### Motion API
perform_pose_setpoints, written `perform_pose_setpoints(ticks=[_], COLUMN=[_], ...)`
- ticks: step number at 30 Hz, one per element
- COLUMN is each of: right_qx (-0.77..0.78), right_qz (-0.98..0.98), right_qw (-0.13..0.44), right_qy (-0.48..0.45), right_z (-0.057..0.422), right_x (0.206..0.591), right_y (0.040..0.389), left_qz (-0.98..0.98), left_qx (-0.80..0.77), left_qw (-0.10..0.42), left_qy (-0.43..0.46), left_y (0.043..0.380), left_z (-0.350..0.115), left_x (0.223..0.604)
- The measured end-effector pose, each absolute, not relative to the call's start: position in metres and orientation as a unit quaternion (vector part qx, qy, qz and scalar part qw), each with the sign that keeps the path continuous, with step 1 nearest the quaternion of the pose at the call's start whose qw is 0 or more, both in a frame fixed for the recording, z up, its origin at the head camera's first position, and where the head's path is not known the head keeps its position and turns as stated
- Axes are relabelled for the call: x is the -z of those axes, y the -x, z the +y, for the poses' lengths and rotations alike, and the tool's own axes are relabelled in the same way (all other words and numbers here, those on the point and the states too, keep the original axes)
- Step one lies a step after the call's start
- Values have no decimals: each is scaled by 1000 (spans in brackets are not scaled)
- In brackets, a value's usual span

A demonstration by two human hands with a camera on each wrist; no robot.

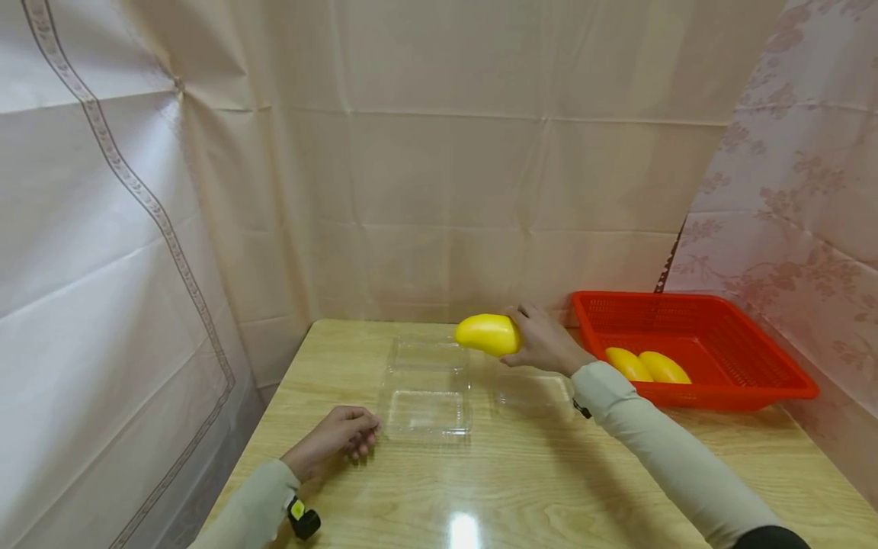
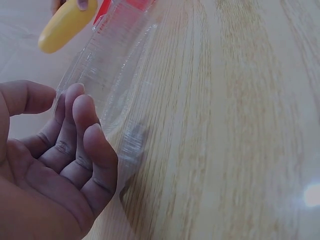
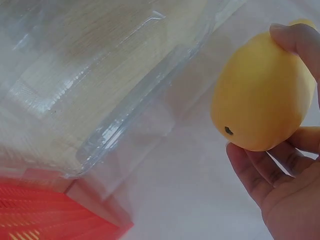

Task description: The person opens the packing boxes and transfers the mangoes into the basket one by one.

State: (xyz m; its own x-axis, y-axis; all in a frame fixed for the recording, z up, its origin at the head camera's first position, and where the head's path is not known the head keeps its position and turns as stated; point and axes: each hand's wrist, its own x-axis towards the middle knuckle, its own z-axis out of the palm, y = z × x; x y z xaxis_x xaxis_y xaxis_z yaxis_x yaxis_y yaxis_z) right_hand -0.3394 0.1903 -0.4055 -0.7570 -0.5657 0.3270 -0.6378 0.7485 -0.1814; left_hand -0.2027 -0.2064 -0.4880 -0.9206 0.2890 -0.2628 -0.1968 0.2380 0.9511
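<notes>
My right hand point(image 1: 545, 339) grips a yellow mango point(image 1: 488, 334) by one end, raised above the far part of the table. In the right wrist view the thumb lies on one side of the mango point(image 3: 260, 95) and the fingers on the other. Below it is a clear plastic box point(image 1: 427, 412), spread flat on the table with its lid half toward the back. My left hand point(image 1: 336, 438) rests beside the box's near left edge. Its fingers point(image 2: 102, 155) are loosely bent with nothing visible in the palm; whether a fingertip touches the box cannot be told.
A red plastic basket point(image 1: 706, 393) stands at the right, with two yellow mangoes point(image 1: 648, 366) inside. Another clear plastic piece point(image 1: 531, 393) lies between the box and basket, partly under the right arm. Cloth curtains point(image 1: 446, 152) close off the table's back and sides.
</notes>
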Motion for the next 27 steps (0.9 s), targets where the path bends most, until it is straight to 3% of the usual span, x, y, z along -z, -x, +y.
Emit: perform_pose_setpoints(ticks=[27], right_qx=[-142], right_qz=[-943], right_qw=[122], right_qy=[-274], right_z=[228], right_x=[402], right_y=[341], left_qz=[757], left_qx=[-621], left_qw=[198], left_qy=[-32], left_y=[205], left_z=[-207], left_x=[490])
